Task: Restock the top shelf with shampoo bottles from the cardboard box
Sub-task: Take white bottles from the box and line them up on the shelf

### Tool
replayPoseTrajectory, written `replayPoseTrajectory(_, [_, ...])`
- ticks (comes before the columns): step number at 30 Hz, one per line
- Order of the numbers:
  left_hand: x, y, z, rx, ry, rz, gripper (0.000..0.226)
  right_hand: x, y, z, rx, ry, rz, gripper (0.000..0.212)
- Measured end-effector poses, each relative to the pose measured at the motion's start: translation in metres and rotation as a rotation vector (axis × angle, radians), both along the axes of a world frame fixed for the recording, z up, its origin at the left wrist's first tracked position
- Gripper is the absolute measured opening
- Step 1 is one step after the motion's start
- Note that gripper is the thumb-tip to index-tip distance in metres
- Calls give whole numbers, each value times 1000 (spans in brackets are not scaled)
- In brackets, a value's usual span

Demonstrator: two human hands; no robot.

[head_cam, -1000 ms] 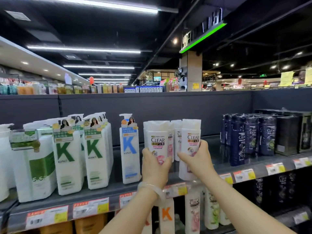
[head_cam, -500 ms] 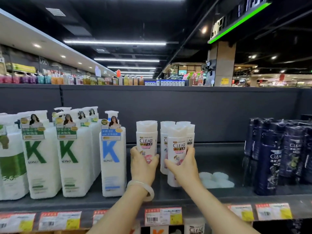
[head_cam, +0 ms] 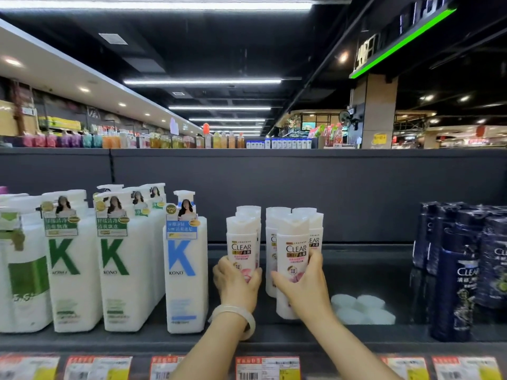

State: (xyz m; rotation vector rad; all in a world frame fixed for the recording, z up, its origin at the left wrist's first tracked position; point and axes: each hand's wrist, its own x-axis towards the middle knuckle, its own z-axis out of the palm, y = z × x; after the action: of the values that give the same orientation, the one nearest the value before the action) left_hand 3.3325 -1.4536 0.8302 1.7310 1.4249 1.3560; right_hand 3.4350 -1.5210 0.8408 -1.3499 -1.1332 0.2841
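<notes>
Dark grey metal top shelf [head_cam: 370,272] with a matching grey back panel [head_cam: 274,193] is running across the view; a strip of red, white and yellow price labels [head_cam: 267,367] is lining its front edge. Beyond the panel, a supermarket hall under a black ceiling with long fluorescent tubes [head_cam: 203,82] is showing, with a green-lit sign edge [head_cam: 403,42] on a square pillar at upper right and rows of coloured bottles [head_cam: 109,139] on a distant display.

Stock on the shelf, left to right:
- Large white pump bottles with green K lettering [head_cam: 113,259], standing in rows.
- One white pump bottle with blue K lettering [head_cam: 185,270], standing just beside them.
- Small white CLEAR shampoo bottles with pink flower labels [head_cam: 314,231], standing cap-up in a cluster at centre.
- Round white caps [head_cam: 362,308] of low containers, sitting just right of the cluster; contents cannot be told.
- Dark navy CLEAR bottles [head_cam: 461,272], standing at far right.

Left hand [head_cam: 237,281], wearing a pale translucent bangle [head_cam: 236,320], is gripping the left front white shampoo bottle [head_cam: 242,242], fingers curled round its lower body. Right hand [head_cam: 304,289] is gripping the right front white shampoo bottle [head_cam: 292,259] likewise. Both bottles are upright on the top shelf, in front of the cluster.
</notes>
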Motion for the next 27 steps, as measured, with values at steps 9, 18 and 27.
replayPoseTrajectory(9, [-3,4,4,-65,131,-30,72,0,3,-7,-17,33,-49,62])
replayPoseTrajectory(18, [-3,4,-1,-177,181,-167,74,-15,11,-2,-25,-7,-58,58])
replayPoseTrajectory(27, [-6,8,-1,-292,361,-69,73,-22,12,-5,-32,-7,-126,66])
